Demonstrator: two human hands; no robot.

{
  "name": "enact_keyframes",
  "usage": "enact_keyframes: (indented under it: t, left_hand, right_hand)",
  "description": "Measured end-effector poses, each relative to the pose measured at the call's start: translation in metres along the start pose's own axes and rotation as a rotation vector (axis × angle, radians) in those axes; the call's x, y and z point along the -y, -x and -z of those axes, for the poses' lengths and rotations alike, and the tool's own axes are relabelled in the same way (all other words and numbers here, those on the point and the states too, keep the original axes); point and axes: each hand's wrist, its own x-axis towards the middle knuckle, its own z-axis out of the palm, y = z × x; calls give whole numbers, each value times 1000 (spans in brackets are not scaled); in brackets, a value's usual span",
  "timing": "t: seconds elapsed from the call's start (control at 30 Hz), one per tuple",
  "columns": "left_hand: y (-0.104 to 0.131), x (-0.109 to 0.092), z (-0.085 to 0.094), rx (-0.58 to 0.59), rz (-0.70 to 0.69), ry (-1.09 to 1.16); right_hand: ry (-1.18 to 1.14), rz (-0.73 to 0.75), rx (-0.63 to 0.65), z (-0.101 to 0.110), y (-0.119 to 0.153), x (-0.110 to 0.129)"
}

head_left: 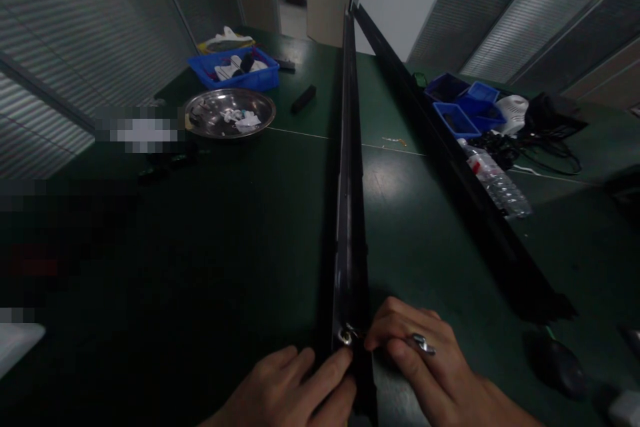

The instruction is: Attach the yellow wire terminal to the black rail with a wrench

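A long black rail (345,213) with a channel along its length runs away from me over the green table. My left hand (295,387) is closed over its near end, index finger and thumb lying on the channel. Just beyond that index fingertip sits a small whitish round part (345,336) in the channel. My right hand (425,353), closed, pinches a thin metal hand tool; its shiny bent end (424,344) sticks out between the fingers. The tool's other end reaches toward the round part, and my fingers cover its middle, so its exact kind does not show.
A second black rail (450,160) lies slantwise to the right. Beyond it are blue bins (457,120), a plastic bottle (495,180) and cables. A computer mouse (565,367) is near right. At the back left stand a metal bowl (200,121) and a blue tray (265,79).
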Motion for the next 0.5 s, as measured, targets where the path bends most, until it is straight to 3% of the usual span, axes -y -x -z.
enact_keyframes:
  t: [0.17, 0.33, 0.43, 0.5]
  left_hand:
    - [-1, 1, 2, 16, -13, -7]
    - [0, 1, 1, 10, -9, -7]
    - [-1, 2, 0, 1, -8, -4]
    - [-2, 3, 0, 0, -17, 4]
  right_hand:
    - [-28, -35, -10, -3, -1, -8]
    - [-9, -13, -187, -11, 8, 0]
    - [21, 55, -210, -19, 21, 3]
    - [87, 20, -251, -26, 30, 4]
